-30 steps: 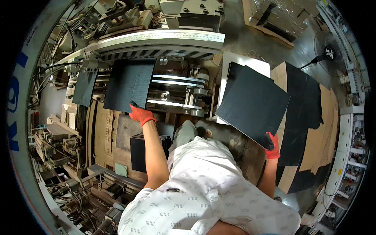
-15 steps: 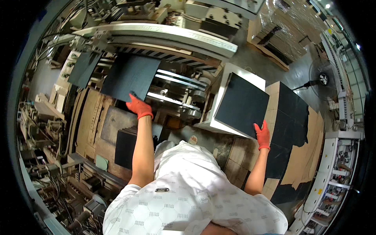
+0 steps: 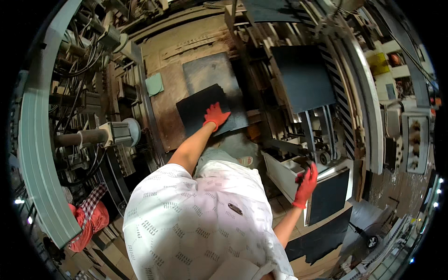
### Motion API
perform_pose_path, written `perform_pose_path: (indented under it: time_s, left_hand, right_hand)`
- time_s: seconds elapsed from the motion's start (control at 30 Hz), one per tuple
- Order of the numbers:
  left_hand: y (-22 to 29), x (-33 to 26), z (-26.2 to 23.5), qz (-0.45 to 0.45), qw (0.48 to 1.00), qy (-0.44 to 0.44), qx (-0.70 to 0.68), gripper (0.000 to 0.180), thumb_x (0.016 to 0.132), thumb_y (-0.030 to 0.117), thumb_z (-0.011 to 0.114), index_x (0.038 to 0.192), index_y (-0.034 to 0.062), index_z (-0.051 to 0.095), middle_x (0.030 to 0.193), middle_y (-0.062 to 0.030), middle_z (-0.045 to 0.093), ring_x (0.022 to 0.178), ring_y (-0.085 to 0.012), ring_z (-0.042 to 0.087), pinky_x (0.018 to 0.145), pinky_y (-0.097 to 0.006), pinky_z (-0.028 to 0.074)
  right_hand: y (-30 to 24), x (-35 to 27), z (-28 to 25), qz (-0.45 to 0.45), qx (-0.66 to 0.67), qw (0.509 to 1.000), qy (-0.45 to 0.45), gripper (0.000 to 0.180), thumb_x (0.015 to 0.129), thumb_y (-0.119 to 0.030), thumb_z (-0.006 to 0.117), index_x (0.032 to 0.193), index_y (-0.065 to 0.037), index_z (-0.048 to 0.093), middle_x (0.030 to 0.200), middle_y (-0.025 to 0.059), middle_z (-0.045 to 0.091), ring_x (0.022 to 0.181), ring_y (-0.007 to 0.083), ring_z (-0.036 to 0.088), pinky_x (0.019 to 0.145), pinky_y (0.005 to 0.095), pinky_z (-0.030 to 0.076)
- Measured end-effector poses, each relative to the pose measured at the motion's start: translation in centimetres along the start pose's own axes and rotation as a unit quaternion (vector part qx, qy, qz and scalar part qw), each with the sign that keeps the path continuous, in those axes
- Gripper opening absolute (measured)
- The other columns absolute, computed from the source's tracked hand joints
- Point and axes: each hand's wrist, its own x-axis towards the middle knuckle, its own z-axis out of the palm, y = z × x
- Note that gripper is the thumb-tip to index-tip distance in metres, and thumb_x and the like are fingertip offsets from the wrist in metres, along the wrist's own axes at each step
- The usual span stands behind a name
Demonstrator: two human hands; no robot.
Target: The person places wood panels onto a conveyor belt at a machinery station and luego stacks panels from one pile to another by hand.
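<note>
My left hand (image 3: 215,115), in a red glove, lies with fingers spread on the top of a stack of black sheets (image 3: 196,109). The stack rests on a worn wooden board (image 3: 168,100) in front of me. My right hand (image 3: 305,184), also red-gloved, is lower right, its fingers curled on the left edge of another black sheet (image 3: 329,196) that lies on a white stand (image 3: 282,175). A third black sheet (image 3: 303,77) sits in the machine beyond the stand.
A machine with rollers and a striped rail (image 3: 343,107) runs along the right. Pipes, cables and a grey cylinder (image 3: 93,136) crowd the left. A red and checked cloth (image 3: 91,217) lies lower left. More black sheets (image 3: 322,240) lie on the floor lower right.
The view has swung round. My left hand has left the sheet at the machine and now rests on the stack. My right hand has lowered its sheet onto the white stand.
</note>
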Motion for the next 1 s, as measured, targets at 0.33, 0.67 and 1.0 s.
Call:
perform_pose_path:
  time_s: [0.33, 0.67, 1.0]
  left_hand:
    - [-9.5, 8.5, -5.6, -0.055, 0.992, -0.084, 0.077, 0.121, 0.074, 0.049, 0.087, 0.165, 0.0303, 0.009, 0.174, -0.0044, 0.003, 0.157, -0.0421, 0.005, 0.111, -0.080, 0.021]
    - [-18.4, -3.7, -4.2, -0.025, 0.964, 0.264, 0.022, 0.105, 0.069, 0.053, 0.085, 0.152, 0.0063, 0.041, 0.148, -0.0182, 0.054, 0.136, -0.0409, 0.049, 0.115, -0.050, 0.038]
    - [-27.8, -8.9, 8.5, -0.139, 0.848, -0.070, -0.507, 0.065, 0.097, 0.054, 0.062, 0.137, 0.0032, 0.061, 0.139, -0.0101, 0.061, 0.117, -0.0283, 0.060, 0.108, -0.040, 0.044]
  right_hand:
    - [-6.4, 14.4, 16.8, 0.086, 0.188, 0.975, -0.080, 0.045, 0.105, -0.038, 0.058, 0.141, -0.014, 0.045, 0.121, 0.0085, 0.062, 0.093, 0.0243, 0.061, 0.082, 0.0410, 0.052]
    - [-4.3, 17.7, 15.8, 0.114, 0.232, 0.963, -0.075, 0.027, 0.101, -0.038, 0.063, 0.118, -0.019, 0.063, 0.112, 0.0045, 0.061, 0.101, 0.0263, 0.058, 0.089, 0.0482, 0.050]
    - [-3.8, 17.9, 16.2, 0.136, 0.276, 0.948, -0.077, 0.059, 0.104, -0.033, 0.059, 0.154, -0.008, 0.042, 0.163, 0.0088, 0.030, 0.131, 0.0313, 0.052, 0.093, 0.0463, 0.054]
